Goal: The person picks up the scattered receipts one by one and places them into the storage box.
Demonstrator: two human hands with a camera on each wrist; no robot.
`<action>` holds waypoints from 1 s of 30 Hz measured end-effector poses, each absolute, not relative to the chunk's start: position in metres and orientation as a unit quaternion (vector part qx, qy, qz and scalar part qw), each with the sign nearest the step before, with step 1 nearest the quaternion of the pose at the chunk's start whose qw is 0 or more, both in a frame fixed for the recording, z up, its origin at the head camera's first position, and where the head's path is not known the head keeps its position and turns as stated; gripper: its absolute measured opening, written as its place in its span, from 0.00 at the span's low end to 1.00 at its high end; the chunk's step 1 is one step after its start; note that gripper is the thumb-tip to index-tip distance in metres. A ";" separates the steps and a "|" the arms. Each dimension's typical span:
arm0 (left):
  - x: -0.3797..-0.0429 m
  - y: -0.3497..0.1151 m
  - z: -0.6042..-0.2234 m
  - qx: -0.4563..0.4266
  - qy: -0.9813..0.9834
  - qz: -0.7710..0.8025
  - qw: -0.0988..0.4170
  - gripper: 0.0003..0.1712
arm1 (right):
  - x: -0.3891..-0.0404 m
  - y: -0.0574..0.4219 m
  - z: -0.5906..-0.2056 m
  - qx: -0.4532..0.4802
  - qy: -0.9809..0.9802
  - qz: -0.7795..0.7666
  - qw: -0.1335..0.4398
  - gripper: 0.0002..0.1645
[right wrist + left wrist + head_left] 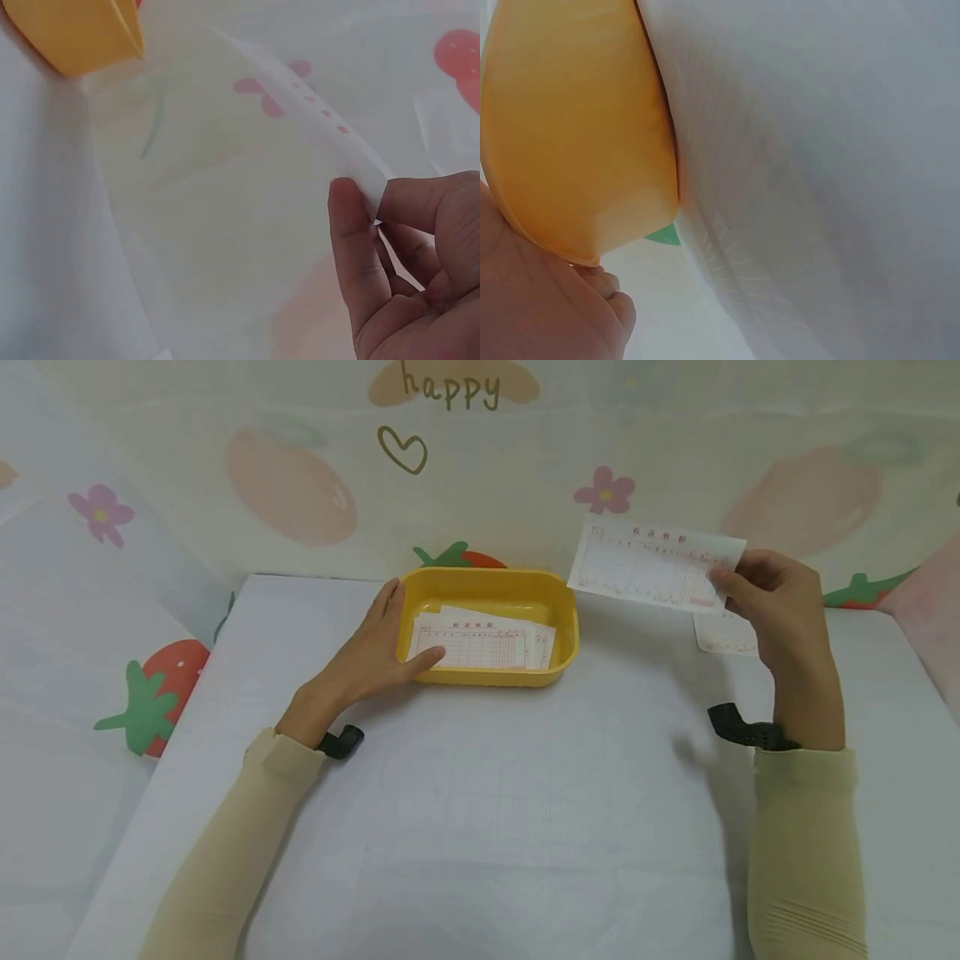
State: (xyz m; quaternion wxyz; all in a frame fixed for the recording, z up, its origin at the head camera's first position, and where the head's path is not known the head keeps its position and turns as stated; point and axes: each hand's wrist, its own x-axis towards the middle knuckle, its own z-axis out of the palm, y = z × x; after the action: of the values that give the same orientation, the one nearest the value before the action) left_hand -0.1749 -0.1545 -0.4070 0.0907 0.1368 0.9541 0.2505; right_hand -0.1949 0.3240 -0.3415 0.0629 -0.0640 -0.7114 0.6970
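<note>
Several white receipt slips (468, 643) printed in red lie overlapping inside a yellow plastic basket (487, 678) at the back of the table. My left hand (367, 647) grips the basket's left end, thumb over the near rim and fingers along the far left corner. In the left wrist view that hand (547, 300) is against the basket's rim. Right of the basket, my right hand (783, 610) pinches one receipt slip (645, 564) by its right edge between thumb and fingers, holding it above the table. The right wrist view shows this slip (307, 112) nearly edge-on.
Another slip of paper (726, 637) lies on the white tabletop (525, 793) below the right hand, partly covered by it. Behind the table hangs a pale backdrop (510, 460) with printed fruit and flowers. Black wrist mounts (750, 731) stick out from both wrists.
</note>
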 end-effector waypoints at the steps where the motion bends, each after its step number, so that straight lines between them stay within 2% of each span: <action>1: -0.175 -0.154 -0.407 0.137 0.954 0.250 0.090 0.69 | -0.194 0.322 -0.341 -0.066 -0.708 0.700 0.063 0.11; 10: -0.178 -0.155 -0.408 0.135 0.955 0.249 0.092 0.69 | -0.197 0.291 -0.347 -0.043 -0.740 0.671 0.020 0.08; 18: -0.177 -0.154 -0.410 0.136 0.954 0.250 0.097 0.69 | -0.197 0.251 -0.361 -0.034 -0.787 0.615 -0.031 0.18; 25: -0.176 -0.154 -0.410 0.138 0.953 0.252 0.092 0.69 | -0.200 0.210 -0.361 -0.020 -0.824 0.562 -0.072 0.20; 30: -0.178 -0.153 -0.411 0.141 0.954 0.247 0.089 0.69 | -0.205 0.183 -0.362 0.001 -0.863 0.503 -0.055 0.18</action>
State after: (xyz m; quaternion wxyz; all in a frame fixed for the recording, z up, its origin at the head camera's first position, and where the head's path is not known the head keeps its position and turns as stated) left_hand -0.1779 -0.1527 -0.4106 0.0889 0.1413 0.9544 0.2473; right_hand -0.2053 0.1835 -0.3624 -0.0546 0.0009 -0.8627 0.5028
